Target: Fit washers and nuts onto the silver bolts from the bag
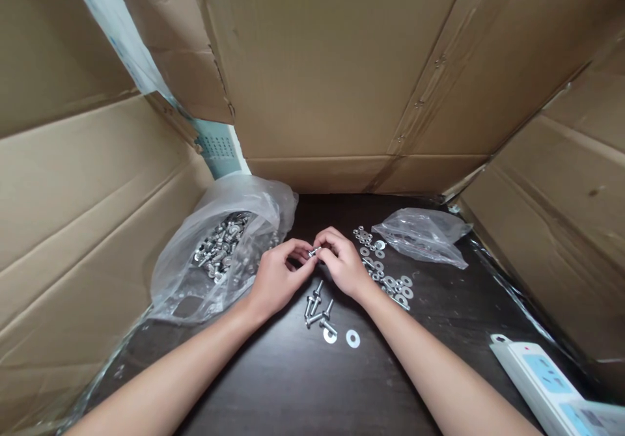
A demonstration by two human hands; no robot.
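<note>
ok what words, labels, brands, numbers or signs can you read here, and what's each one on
No text is legible.
Teal panel at the back left: rows of dark marks, too small and blurred to read.
Pale strip at upper left: faint bluish marks, unreadable.
Power strip: no readable lettering.

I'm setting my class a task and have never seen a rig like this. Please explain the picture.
There is no machine here: a person works bare-handed, and the picture comes from a camera on their head, looking forward and down. The left hand and right hand hold a small metal piece between their fingertips; its exact shape is partly hidden. On the dark table lie loose bolts and two flat washers. To the left, a clear bag holds many bolts; to the right are more washers and small nuts, another clear bag and a white power strip.
</note>
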